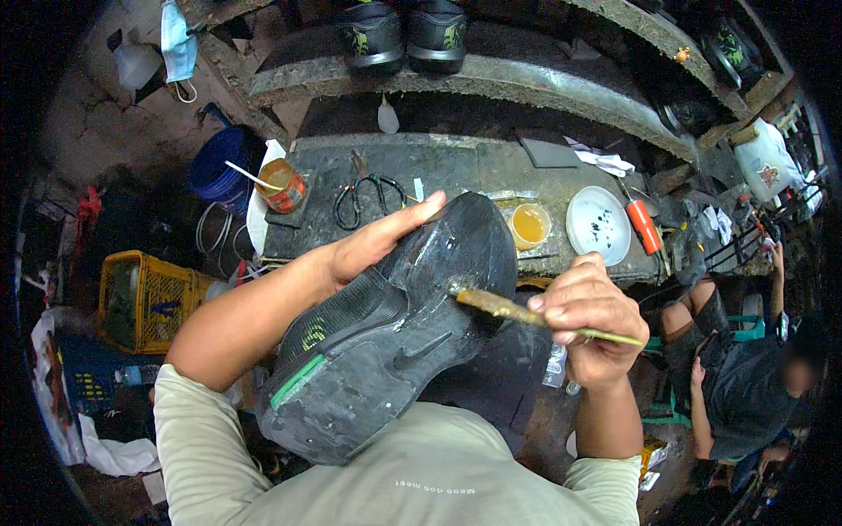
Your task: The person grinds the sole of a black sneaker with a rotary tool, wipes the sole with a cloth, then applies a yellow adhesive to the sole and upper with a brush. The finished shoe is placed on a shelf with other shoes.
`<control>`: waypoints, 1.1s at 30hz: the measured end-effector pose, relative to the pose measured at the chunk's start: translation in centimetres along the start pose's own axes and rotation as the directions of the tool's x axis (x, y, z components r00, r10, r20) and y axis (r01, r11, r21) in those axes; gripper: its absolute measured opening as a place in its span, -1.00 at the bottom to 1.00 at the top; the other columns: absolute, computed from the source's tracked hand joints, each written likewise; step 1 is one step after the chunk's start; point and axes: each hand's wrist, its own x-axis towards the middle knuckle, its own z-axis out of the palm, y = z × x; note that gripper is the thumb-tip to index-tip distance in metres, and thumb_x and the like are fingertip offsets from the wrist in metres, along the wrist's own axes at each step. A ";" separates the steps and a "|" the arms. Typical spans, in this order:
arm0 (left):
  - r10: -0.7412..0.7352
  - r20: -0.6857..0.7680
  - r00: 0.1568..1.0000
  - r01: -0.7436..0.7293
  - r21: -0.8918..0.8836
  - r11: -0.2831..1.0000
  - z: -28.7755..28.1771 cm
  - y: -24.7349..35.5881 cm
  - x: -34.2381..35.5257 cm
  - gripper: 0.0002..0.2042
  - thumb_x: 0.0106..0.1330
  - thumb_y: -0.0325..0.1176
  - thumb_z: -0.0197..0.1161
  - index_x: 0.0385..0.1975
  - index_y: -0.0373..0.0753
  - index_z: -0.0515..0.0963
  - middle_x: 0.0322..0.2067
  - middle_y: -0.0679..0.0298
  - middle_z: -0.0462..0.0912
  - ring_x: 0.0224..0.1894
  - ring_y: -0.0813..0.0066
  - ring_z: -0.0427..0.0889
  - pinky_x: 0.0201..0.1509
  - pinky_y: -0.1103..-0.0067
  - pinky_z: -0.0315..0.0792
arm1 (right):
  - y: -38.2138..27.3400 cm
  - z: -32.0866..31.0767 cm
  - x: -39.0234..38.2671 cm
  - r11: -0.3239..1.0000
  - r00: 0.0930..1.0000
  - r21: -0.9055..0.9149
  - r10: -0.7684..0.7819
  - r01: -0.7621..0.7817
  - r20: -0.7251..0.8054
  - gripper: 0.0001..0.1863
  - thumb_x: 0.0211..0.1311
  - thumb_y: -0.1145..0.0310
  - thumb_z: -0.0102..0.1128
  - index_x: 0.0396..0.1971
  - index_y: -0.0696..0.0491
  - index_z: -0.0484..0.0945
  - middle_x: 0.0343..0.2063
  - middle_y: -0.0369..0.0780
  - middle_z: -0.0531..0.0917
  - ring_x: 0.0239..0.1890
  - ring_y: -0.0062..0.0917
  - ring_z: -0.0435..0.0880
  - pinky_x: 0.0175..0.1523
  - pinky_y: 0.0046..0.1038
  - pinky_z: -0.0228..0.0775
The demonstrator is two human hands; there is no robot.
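Note:
A black shoe [351, 403] lies across my lap with its worn sole turned up, a green strip along one edge. My left hand [373, 245] grips the shoe's far left side, thumb stretched along the sole's edge; its other fingers are hidden behind the shoe. In my right hand [596, 320] a thin brush [500, 305] is pinched between thumb and fingers. The brown brush tip touches the middle of the sole, where wet-looking streaks show. Beyond the shoe, a small cup [530, 226] of yellow liquid stands on the bench.
The dark workbench [438, 162] holds pliers-like cutters [360, 197], an open tin [285, 188] with a white stick, a white bowl [580, 215] with black bits, and an orange-handled tool [643, 226]. Shoes [437, 39] stand on the shelf above. A yellow crate [132, 302] is left; another person [745, 386] sits right.

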 end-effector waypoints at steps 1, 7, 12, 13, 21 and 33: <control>0.000 0.013 1.000 0.000 0.009 1.000 0.0 0.0 0.0 -0.42 0.60 0.13 -0.12 0.19 -0.29 0.51 0.04 0.18 0.70 -0.01 0.44 0.73 0.12 0.47 0.63 | -0.2 0.0 0.0 1.000 0.999 0.010 -0.003 0.003 0.040 -0.82 -0.01 0.46 0.50 -0.34 0.05 0.75 -0.35 -0.25 0.81 -0.34 -0.45 0.73 -0.17 -0.37 0.32; -0.017 0.098 0.995 0.022 -0.053 0.998 0.1 -0.2 0.0 -0.41 0.60 0.13 -0.13 0.20 -0.31 0.49 0.04 0.14 0.69 0.00 0.40 0.73 0.15 0.44 0.62 | -1.1 -0.1 0.5 0.997 0.978 0.073 -0.018 0.003 0.210 -0.77 -0.04 0.42 0.46 -0.30 0.01 0.77 -0.32 -0.27 0.82 -0.31 -0.47 0.73 -0.13 -0.36 0.22; -0.022 0.101 0.995 0.030 -0.084 0.996 0.2 -0.3 -0.1 -0.40 0.60 0.13 -0.14 0.23 -0.32 0.47 0.07 0.12 0.68 0.03 0.38 0.72 0.18 0.42 0.61 | -0.6 -0.8 1.2 0.999 0.971 0.050 -0.030 0.018 0.237 -0.77 -0.05 0.37 0.44 -0.30 -0.01 0.78 -0.31 -0.28 0.82 -0.28 -0.45 0.72 -0.09 -0.33 0.24; -0.024 0.099 0.995 0.031 -0.072 0.997 0.2 -0.2 -0.1 -0.40 0.60 0.13 -0.14 0.23 -0.32 0.47 0.08 0.12 0.68 0.03 0.38 0.72 0.18 0.42 0.60 | -0.6 -0.9 1.2 0.999 0.973 0.049 -0.027 0.017 0.229 -0.79 -0.02 0.34 0.45 -0.31 -0.01 0.78 -0.32 -0.27 0.82 -0.29 -0.43 0.71 -0.09 -0.33 0.26; -0.059 -0.038 0.998 0.058 -0.025 0.998 0.5 0.0 -0.6 -0.37 0.62 0.14 -0.26 0.26 -0.31 0.46 0.11 0.08 0.66 0.08 0.33 0.71 0.24 0.39 0.57 | -0.3 -1.3 0.6 1.000 0.980 0.021 -0.026 0.023 0.197 -0.79 -0.02 0.31 0.50 -0.33 -0.01 0.77 -0.36 -0.27 0.82 -0.30 -0.43 0.70 -0.11 -0.33 0.26; -0.027 0.070 0.997 0.033 -0.074 0.997 0.2 0.2 -0.8 -0.39 0.60 0.14 -0.16 0.28 -0.30 0.45 0.15 0.14 0.63 0.14 0.42 0.66 0.27 0.45 0.54 | -1.5 -2.0 0.7 1.000 0.989 -0.011 -0.007 0.009 0.146 -0.80 -0.07 0.29 0.53 -0.38 -0.03 0.79 -0.35 -0.29 0.82 -0.29 -0.44 0.70 -0.11 -0.34 0.29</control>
